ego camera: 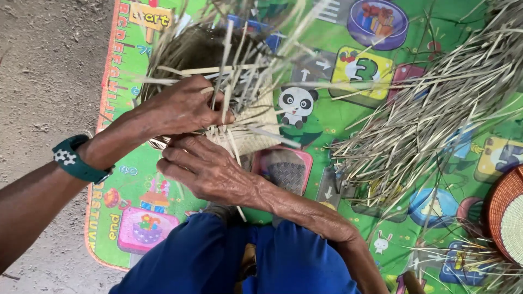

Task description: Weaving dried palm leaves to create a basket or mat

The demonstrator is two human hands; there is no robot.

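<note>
Over a bright green, cartoon-printed play mat (pixel 327 141) spread on the ground, a person in blue clothing is sitting and working a half-woven basket of pale dry straw strips (pixel 248 128), which is lying just above their knees near the mat's left side. The left hand (pixel 182 106), with a dark green patterned wristband (pixel 76 159) on its wrist, is lying over the top of the woven part, its fingers (pixel 218 116) closing on a few loose strips. The right hand (pixel 204 169) is sitting just beneath it, touching the lower edge of the weave, its fingers (pixel 177 154) curling shut, seemingly pinching a strip, though the left hand is hiding the grip.

From both hands the unwoven strips are fanning up and away toward the top of the view, so their long axis is running away from the body; the finished weave is lying just right of the fingertips. Both hands are about equally close to it, the left above, the right below.

To the right, well apart, a loose heap of thin dry straw stalks (pixel 430 114) is lying across the mat, and a round reddish-brown woven basket (pixel 504 209) is showing at the right edge. Bare sandy ground (pixel 49 76) is bordering the mat on the left.
</note>
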